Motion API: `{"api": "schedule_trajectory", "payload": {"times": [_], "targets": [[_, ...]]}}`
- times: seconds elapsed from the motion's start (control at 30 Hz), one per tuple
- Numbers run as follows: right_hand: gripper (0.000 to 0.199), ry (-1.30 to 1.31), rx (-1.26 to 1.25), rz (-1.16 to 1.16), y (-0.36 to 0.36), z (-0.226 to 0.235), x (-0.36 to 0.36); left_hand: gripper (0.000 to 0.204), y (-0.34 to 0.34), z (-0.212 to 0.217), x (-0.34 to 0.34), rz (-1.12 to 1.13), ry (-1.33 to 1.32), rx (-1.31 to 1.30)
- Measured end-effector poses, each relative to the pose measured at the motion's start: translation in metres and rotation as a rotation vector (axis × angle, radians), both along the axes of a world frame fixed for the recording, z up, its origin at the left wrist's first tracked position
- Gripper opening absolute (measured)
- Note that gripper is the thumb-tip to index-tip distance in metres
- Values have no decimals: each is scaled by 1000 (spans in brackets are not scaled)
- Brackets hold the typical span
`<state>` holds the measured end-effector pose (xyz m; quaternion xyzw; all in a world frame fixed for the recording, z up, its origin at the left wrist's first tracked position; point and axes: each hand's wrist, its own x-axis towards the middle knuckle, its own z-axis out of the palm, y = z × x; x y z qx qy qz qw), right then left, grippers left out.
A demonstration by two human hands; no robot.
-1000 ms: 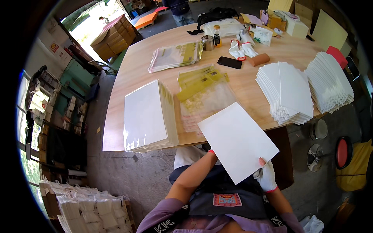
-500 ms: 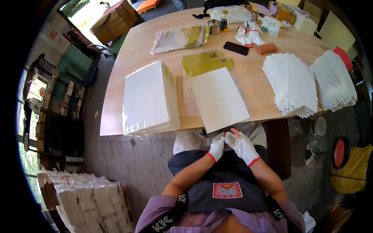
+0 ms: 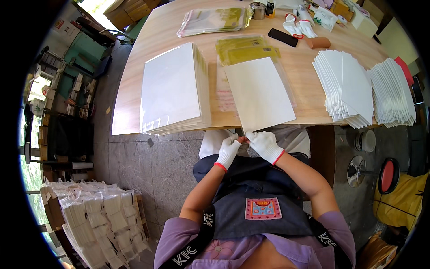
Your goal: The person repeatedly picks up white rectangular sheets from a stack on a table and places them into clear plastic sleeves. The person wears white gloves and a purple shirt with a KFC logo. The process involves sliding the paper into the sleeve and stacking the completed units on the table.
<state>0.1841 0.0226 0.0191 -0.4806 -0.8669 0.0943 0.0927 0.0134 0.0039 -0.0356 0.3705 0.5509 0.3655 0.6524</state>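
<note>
My left hand (image 3: 228, 151) and my right hand (image 3: 265, 145) wear white knitted gloves with red cuffs and bare fingertips. They meet just off the table's near edge, fingers pinched together. What lies between the fingers, if anything, is too small to make out. Just beyond my right hand is the near corner of a white board (image 3: 260, 94), which juts slightly past the table edge. Under that board lie clear plastic sleeves (image 3: 226, 89) with yellow-green bands (image 3: 251, 54) at their far end. To the left stands a thick stack of white boards in clear sleeves (image 3: 169, 87).
Two fanned piles of white boards (image 3: 345, 87) (image 3: 392, 92) lie at the right. Farther back are a black phone (image 3: 283, 37), a brown roll (image 3: 318, 42), spare gloves (image 3: 299, 27), a metal pot (image 3: 258, 10) and more sleeves (image 3: 212, 21). Wrapped bundles (image 3: 103, 219) stand on the floor at lower left.
My hands have shifted left, still pinched close together at the board's near corner. The table sits higher in the picture as the view tilts down; the boards lie as before.
</note>
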Motion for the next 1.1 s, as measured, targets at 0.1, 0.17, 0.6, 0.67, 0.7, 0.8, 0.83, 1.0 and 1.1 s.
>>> {"api": "schedule_trajectory", "payload": {"times": [0.1, 0.17, 0.6, 0.67, 0.7, 0.8, 0.83, 1.0, 1.1], "targets": [[17, 26, -35, 83, 6, -2, 1, 19, 2, 21, 5, 51, 14, -26], [12, 385, -182, 162, 8, 4, 16, 19, 2, 24, 8, 119, -42, -66], [29, -646, -787, -542, -136, -64, 311, 21, -7, 19, -17, -37, 954, 1006], [30, -481, -705, -698, -89, -23, 259, 32, 0, 24, -7, -95, 1039, 1193], [27, -185, -380, -676, -74, -5, 237, 30, 2, 24, -3, -108, 1052, 1196], [31, 156, 186, -289, -22, 33, 171, 20, 10, 38, 6, -160, 1031, 1214], [35, 105, 273, -198, -13, 52, 148, 18, 10, 41, 5, -163, 1013, 1218], [22, 350, -166, -338, 9, 25, 132, 8, 0, 15, -8, 59, 758, 1011], [20, 488, -241, -609, 1, 16, 125, 17, -7, 24, 0, 285, 350, 476]]}}
